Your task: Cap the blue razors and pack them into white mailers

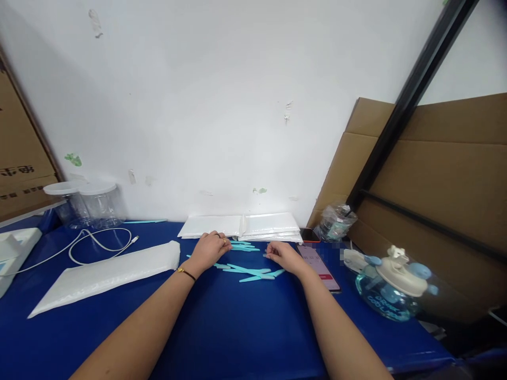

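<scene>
The left hand (209, 248) is seemingly arranging teal sticks (244, 246) on the table (237, 327), its grip unclear, while the right hand (284, 257) is pinching narrowly, contents indistinct, the next move likely needing a light touch.

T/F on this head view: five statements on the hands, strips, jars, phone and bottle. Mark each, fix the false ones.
1. The left hand has a bracelet at its wrist. True.
2. The clear jars stand uncovered. False: both have white lids.
3. The phone with the lit screen lies to the right of the right hand. True.
4. All the teal strips lie parallel. False: some of them cross over one another.
5. The bottle stands between the two hands. False: it stands at the right, beyond the lit phone.
</scene>
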### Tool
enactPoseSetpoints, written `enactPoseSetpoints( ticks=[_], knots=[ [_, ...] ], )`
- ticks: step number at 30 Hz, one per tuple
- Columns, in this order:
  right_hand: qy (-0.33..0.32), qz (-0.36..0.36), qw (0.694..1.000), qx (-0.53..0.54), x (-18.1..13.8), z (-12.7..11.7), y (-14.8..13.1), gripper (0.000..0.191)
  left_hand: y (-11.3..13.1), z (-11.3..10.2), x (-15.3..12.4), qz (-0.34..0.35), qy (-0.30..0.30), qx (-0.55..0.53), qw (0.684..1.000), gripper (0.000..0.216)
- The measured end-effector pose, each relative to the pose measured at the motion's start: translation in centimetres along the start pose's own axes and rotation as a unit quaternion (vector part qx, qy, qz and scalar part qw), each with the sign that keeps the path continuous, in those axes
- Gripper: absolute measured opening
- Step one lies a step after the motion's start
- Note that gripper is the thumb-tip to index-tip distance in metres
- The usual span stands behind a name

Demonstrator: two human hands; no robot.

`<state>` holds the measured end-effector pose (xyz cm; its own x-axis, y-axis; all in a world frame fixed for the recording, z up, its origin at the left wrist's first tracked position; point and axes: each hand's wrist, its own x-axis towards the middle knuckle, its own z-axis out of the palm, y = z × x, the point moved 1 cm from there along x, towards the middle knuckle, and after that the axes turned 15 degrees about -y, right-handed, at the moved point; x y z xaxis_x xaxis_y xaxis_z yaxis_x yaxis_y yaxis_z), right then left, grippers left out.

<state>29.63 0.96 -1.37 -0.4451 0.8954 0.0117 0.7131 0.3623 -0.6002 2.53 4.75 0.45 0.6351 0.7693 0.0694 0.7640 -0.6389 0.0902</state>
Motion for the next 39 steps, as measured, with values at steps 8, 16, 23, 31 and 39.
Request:
enactPoseSetpoints(
  ticks=[8, 16, 23, 31, 39],
  knots=[
    [-0.014, -0.022, 0.999, -0.032, -1.4, -1.0, -0.8, 0.013, -1.6, 0.0, -0.5, -0.041, 0.014, -0.052, 0.998, 0.026],
    [-0.079, -0.035, 0.995, -0.045, -0.9, 0.6, -2.7, 0.008, 2.5, -0.1, -0.7, 0.082, -0.063, -0.119, 0.988, 0.028],
    [-0.014, -0.005, 0.999, 0.051, -0.9, -0.2, -1.3, 0.008, 2.1, -0.6, -0.4, 0.039, -0.035, -0.087, 0.995, 0.027],
    [0.002, -0.018, 0.995, 0.094, -0.8, -0.3, -2.2, 0.016, 2.3, -0.7, -0.3, 0.052, -0.021, -0.077, 0.995, 0.022],
    [0.067, 0.053, 0.992, 0.088, -0.6, -0.7, 0.6, 0.011, -1.1, -0.9, -0.2, -0.049, 0.0, -0.06, 0.997, 0.023]
  ],
)
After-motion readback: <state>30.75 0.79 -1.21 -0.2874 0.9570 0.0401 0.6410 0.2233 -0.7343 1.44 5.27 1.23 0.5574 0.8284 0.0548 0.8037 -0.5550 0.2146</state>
